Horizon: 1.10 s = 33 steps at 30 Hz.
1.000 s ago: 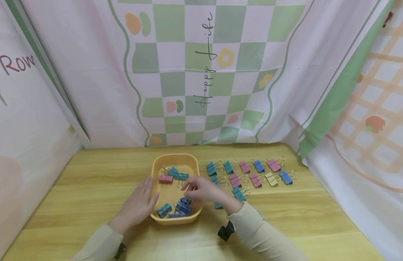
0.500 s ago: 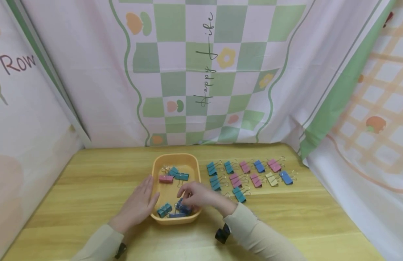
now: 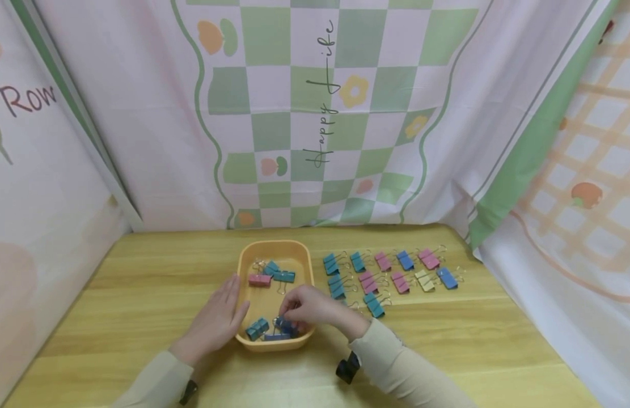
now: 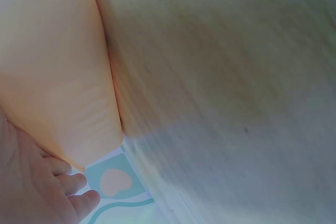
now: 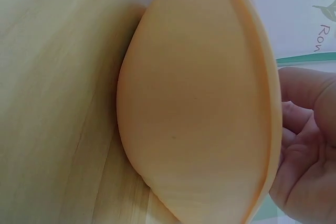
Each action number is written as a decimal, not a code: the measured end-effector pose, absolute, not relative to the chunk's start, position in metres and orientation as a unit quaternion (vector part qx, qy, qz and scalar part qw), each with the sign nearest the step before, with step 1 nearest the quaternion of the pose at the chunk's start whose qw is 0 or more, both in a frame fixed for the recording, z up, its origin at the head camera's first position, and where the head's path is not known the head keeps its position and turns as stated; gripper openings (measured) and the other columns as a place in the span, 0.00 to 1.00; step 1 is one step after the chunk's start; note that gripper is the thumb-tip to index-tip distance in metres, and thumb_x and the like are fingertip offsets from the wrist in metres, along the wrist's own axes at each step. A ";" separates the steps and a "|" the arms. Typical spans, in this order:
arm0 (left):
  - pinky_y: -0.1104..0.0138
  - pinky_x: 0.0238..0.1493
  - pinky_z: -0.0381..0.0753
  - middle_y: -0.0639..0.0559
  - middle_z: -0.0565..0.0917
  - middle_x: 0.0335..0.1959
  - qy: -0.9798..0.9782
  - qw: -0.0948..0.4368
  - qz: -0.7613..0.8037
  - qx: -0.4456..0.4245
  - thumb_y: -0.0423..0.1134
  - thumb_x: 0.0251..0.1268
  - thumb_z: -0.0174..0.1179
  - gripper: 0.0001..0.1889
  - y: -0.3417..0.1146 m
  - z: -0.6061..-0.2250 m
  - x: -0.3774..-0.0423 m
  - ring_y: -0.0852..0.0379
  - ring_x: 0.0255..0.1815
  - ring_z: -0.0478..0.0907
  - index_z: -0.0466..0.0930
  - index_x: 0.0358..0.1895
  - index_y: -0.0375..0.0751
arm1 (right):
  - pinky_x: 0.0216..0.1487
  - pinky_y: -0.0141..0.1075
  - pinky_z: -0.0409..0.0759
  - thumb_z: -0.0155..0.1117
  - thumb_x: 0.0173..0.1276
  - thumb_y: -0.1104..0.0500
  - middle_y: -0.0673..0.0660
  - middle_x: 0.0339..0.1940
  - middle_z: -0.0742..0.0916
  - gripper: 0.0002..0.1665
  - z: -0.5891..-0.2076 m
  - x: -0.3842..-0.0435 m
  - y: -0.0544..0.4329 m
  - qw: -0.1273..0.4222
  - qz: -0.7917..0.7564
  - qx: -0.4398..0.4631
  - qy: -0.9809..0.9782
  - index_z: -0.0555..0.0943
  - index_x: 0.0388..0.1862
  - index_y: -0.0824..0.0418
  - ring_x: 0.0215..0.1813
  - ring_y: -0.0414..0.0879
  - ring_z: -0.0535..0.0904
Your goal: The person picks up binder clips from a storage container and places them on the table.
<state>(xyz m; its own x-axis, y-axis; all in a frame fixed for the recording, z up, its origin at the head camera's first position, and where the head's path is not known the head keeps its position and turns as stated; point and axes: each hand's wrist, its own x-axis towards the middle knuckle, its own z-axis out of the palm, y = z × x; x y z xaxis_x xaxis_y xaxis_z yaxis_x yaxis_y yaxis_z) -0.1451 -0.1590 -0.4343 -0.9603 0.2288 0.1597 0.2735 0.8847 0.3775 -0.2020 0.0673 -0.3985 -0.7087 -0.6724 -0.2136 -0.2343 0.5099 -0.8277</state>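
My left hand (image 3: pixel 216 314) rests against the left side of the yellow tray (image 3: pixel 240 309), fingers straight along the outer wall and thumb at the rim. Over the tray's near right part, my right hand (image 3: pixel 311 307) reaches in, fingers curled, and appears to pinch a blue binder clip (image 3: pixel 286 325). In the right wrist view the tray wall hides those fingertips. Beside that clip lie a teal binder clip (image 3: pixel 257 328) and another blue clip (image 3: pixel 277 336). Farther back in the tray are a pink binder clip (image 3: pixel 259 280) and two teal clips (image 3: pixel 283 276).
Right of the tray, several binder clips lie in rows on the wooden table (image 3: pixel 156 272), among them a yellow clip (image 3: pixel 425 280), a pink clip (image 3: pixel 428 258) and a teal clip (image 3: pixel 373 305). A printed curtain (image 3: pixel 315 113) hangs behind the table.
My right hand has moved down and toward the near end of the tray, and its fingers have drawn together at the blue clips. The left hand stays in place.
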 end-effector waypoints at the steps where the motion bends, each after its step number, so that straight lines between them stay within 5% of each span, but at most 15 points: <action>1: 0.50 0.66 0.51 0.33 0.48 0.70 -0.969 0.056 -0.202 -0.130 0.51 0.73 0.36 0.34 -0.159 -0.435 -0.145 0.38 0.69 0.48 0.44 0.69 0.25 | 0.22 0.35 0.81 0.61 0.62 0.68 0.54 0.20 0.82 0.04 -0.398 -0.202 0.067 0.263 -0.413 -0.276 0.827 0.82 0.29 0.64 0.20 0.44 0.77; 33: 0.49 0.66 0.52 0.33 0.49 0.70 -0.969 0.061 -0.203 -0.128 0.49 0.74 0.37 0.33 -0.159 -0.436 -0.145 0.38 0.69 0.49 0.45 0.69 0.25 | 0.34 0.47 0.82 0.57 0.64 0.68 0.55 0.27 0.83 0.07 -0.375 -0.211 0.086 0.170 -0.501 -0.271 0.804 0.83 0.35 0.66 0.28 0.46 0.80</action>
<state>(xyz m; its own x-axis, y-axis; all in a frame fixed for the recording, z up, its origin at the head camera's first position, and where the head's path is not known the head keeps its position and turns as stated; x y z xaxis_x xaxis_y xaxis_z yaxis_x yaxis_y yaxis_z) -0.1450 -0.1593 -0.4356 -0.9598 0.2227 0.1706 0.2725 0.8848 0.3781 -0.2105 0.0864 -0.3748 -0.7956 -0.6058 -0.0020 -0.2655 0.3518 -0.8976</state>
